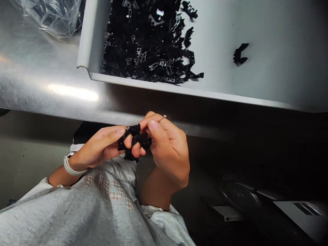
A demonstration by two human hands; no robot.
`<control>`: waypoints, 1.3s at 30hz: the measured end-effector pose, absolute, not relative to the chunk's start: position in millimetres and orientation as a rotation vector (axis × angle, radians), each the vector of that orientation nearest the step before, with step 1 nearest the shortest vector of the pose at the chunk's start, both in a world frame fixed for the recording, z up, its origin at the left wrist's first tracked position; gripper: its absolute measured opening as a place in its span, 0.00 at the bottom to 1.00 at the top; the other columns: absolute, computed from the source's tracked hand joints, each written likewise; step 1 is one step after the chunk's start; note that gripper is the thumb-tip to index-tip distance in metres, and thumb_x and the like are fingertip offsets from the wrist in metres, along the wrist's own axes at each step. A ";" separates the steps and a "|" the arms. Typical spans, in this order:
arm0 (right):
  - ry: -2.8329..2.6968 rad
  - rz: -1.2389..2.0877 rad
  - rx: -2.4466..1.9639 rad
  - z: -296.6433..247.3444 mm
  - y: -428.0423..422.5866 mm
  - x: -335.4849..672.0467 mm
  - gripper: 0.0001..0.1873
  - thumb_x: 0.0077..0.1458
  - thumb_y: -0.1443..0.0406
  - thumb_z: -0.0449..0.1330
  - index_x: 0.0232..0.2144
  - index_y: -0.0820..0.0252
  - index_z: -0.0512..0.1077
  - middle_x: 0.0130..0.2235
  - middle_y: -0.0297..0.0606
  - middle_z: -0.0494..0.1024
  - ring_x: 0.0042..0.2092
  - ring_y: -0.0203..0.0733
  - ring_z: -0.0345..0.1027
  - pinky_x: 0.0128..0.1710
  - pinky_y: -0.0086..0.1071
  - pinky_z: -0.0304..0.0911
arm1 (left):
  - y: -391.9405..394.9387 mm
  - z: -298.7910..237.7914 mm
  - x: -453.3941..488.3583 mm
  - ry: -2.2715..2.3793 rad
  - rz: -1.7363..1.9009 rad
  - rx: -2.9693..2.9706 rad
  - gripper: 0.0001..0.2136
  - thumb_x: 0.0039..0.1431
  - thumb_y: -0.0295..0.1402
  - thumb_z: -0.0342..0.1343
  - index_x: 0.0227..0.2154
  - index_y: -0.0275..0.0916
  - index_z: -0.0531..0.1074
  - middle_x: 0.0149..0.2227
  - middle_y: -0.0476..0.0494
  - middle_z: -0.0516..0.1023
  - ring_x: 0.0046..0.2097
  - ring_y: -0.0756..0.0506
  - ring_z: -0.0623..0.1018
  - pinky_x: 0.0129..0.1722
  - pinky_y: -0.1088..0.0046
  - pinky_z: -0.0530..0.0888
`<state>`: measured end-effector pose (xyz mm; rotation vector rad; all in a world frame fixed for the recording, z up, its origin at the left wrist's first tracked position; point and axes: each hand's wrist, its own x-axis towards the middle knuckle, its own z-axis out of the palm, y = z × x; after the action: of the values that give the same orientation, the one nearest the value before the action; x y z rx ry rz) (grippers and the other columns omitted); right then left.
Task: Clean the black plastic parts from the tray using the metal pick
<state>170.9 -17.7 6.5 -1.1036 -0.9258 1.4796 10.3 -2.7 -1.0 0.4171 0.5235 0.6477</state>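
Both my hands meet close to my chest, below the edge of the metal table [51,92]. My left hand [99,147], with a white band on the wrist, pinches small black plastic parts [133,141] between thumb and fingers. My right hand [169,150] is closed on the same cluster of black parts from the right, thumb pressed on top. A thin ring shows on one right finger. How the pieces fit together is hidden by my fingers.
A grey tray [87,44] on the table holds a heap of several black plastic parts [146,41], with one stray piece [240,54] lying apart to the right. A clear plastic bag [51,15] lies at the far left. Dark floor and equipment sit at lower right.
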 end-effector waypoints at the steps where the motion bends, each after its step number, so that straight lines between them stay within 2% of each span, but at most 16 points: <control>1: -0.922 1.460 -1.102 5.5 -19.0 172.0 0.14 0.64 0.55 0.60 0.31 0.58 0.74 0.28 0.28 0.73 0.20 0.29 0.72 0.17 0.21 0.65 | -2.6 -1.7 10.0 0.519 0.654 0.415 0.17 0.65 0.43 0.58 0.25 0.36 0.74 0.26 0.47 0.74 0.37 0.47 0.81 0.42 0.74 0.75; 6: -0.952 1.400 -1.101 4.1 -23.0 174.5 0.11 0.58 0.56 0.67 0.32 0.57 0.76 0.28 0.27 0.69 0.25 0.32 0.76 0.22 0.24 0.70 | -2.4 -1.4 7.9 0.508 0.672 0.393 0.17 0.64 0.43 0.58 0.24 0.37 0.71 0.25 0.48 0.73 0.39 0.46 0.81 0.43 0.75 0.74; 13: -0.964 1.424 -1.144 10.6 -19.5 168.4 0.10 0.55 0.63 0.69 0.27 0.57 0.71 0.29 0.24 0.62 0.20 0.28 0.71 0.17 0.23 0.67 | -3.2 2.1 8.3 0.567 0.651 0.581 0.19 0.66 0.45 0.55 0.24 0.38 0.68 0.24 0.48 0.72 0.34 0.49 0.74 0.39 0.75 0.71; 19: -1.010 1.470 -1.161 8.3 -19.2 172.2 0.08 0.56 0.63 0.68 0.30 0.55 0.72 0.30 0.25 0.61 0.23 0.30 0.71 0.18 0.25 0.68 | -4.0 1.4 5.0 0.596 0.674 0.746 0.18 0.70 0.43 0.51 0.26 0.39 0.68 0.26 0.49 0.73 0.33 0.50 0.71 0.40 0.75 0.69; 24: -1.142 1.350 -1.173 6.1 -19.9 173.7 0.08 0.62 0.62 0.62 0.30 0.55 0.73 0.31 0.29 0.65 0.24 0.30 0.68 0.22 0.27 0.66 | -4.3 3.6 2.5 0.679 0.702 0.898 0.18 0.70 0.43 0.49 0.26 0.39 0.66 0.27 0.48 0.73 0.37 0.48 0.74 0.41 0.72 0.69; 28: -1.195 1.209 -1.176 5.5 -20.8 174.0 0.02 0.59 0.63 0.66 0.35 0.53 0.76 0.30 0.29 0.66 0.29 0.33 0.64 0.28 0.29 0.64 | -4.0 5.2 2.2 0.766 0.781 1.096 0.17 0.71 0.42 0.48 0.27 0.40 0.69 0.29 0.47 0.76 0.35 0.48 0.75 0.40 0.72 0.70; 33: -1.192 1.088 -1.255 3.6 -29.2 169.9 0.13 0.54 0.66 0.69 0.42 0.48 0.76 0.32 0.29 0.66 0.32 0.35 0.60 0.32 0.31 0.61 | -6.1 3.2 4.3 0.892 0.890 1.159 0.17 0.70 0.44 0.49 0.29 0.40 0.72 0.35 0.43 0.82 0.40 0.45 0.80 0.45 0.69 0.74; 36: -1.189 0.989 -1.297 1.0 -36.6 163.6 0.21 0.50 0.62 0.73 0.47 0.46 0.74 0.34 0.29 0.68 0.33 0.36 0.60 0.33 0.33 0.61 | -5.9 3.4 7.0 0.937 0.953 1.167 0.17 0.69 0.45 0.50 0.31 0.40 0.75 0.38 0.41 0.84 0.44 0.43 0.82 0.48 0.66 0.75; 39: -1.230 0.896 -1.300 -2.4 -42.0 155.6 0.25 0.49 0.61 0.74 0.48 0.44 0.73 0.33 0.28 0.67 0.33 0.37 0.59 0.33 0.34 0.60 | -3.6 6.4 9.4 0.987 0.978 1.181 0.16 0.68 0.43 0.52 0.30 0.39 0.77 0.38 0.42 0.86 0.42 0.44 0.83 0.47 0.68 0.77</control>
<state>155.6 -42.0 -2.4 -1.3003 -1.2297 0.8961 9.4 -3.6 6.4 1.1815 0.9865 0.9780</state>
